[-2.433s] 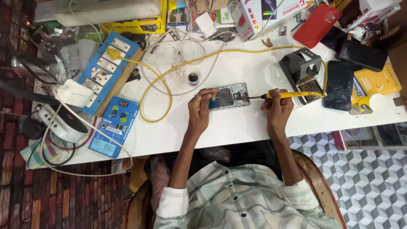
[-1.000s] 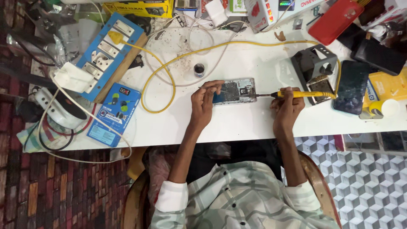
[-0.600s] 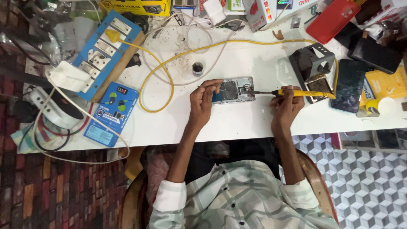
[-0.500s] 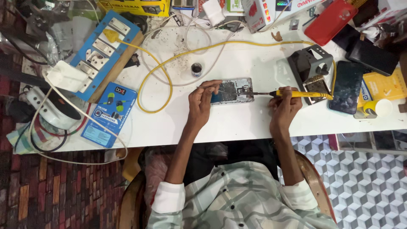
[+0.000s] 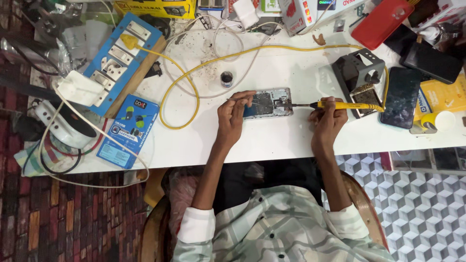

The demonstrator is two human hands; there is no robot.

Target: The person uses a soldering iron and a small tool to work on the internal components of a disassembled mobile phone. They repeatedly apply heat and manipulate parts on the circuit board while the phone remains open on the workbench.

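While the opened phone [image 5: 268,103] lies flat on the white counter [image 5: 272,140], the left hand [image 5: 232,116] rests on the phone's left end, fingers curled around a thin wire [image 5: 239,100]. Right of the phone, the right hand [image 5: 327,119] is closed on a yellow soldering iron [image 5: 340,105], its tip meeting the phone's right edge. Both forearms stretch forward, wrists resting on the counter.

white table [image 5: 272,145]; brick-pattern floor [image 5: 58,223]; cube-pattern tiles [image 5: 427,204]; wooden chair [image 5: 155,233]
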